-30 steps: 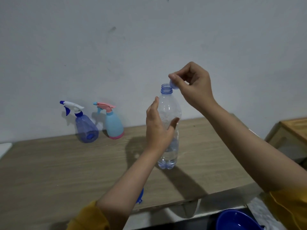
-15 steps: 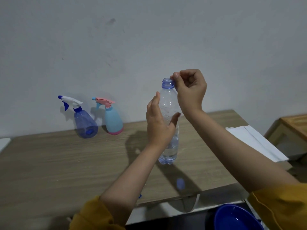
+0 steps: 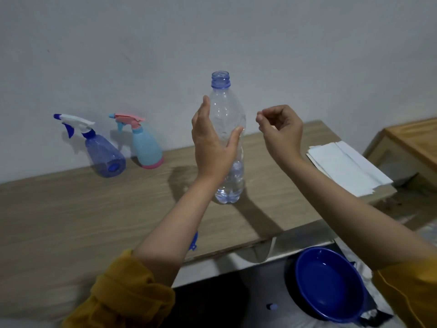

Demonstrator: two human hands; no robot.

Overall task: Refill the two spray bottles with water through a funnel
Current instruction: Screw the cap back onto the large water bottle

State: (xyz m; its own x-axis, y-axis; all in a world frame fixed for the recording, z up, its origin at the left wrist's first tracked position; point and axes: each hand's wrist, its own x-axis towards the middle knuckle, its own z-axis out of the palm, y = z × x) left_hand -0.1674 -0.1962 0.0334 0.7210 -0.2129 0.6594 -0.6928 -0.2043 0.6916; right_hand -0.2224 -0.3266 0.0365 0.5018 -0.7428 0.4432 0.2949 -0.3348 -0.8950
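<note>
My left hand [image 3: 212, 147] grips a clear water bottle [image 3: 227, 110] standing on the wooden table [image 3: 71, 221]. Its blue neck is uncapped, and a little water sits at the bottom. To the right of the bottle, my right hand [image 3: 281, 131] hovers with curled fingers, and nothing shows in it. A small blue cap [image 3: 272, 306] lies on the dark floor below the table. At the back left, by the wall, stand a translucent blue spray bottle [image 3: 104, 155] and a light blue spray bottle [image 3: 146, 147] with a pink trigger and base. A small blue part [image 3: 194, 241] peeks out behind my left forearm.
A deep blue bowl-shaped vessel [image 3: 328, 282] sits below the table's front edge at the right. Folded white paper [image 3: 343, 166] lies on the table's right end. A wooden piece of furniture [image 3: 413, 143] stands further right.
My right hand left the bottle's neck and dropped down to the right. The cap it pinched fell and now lies on the floor. My left hand stayed on the bottle.
</note>
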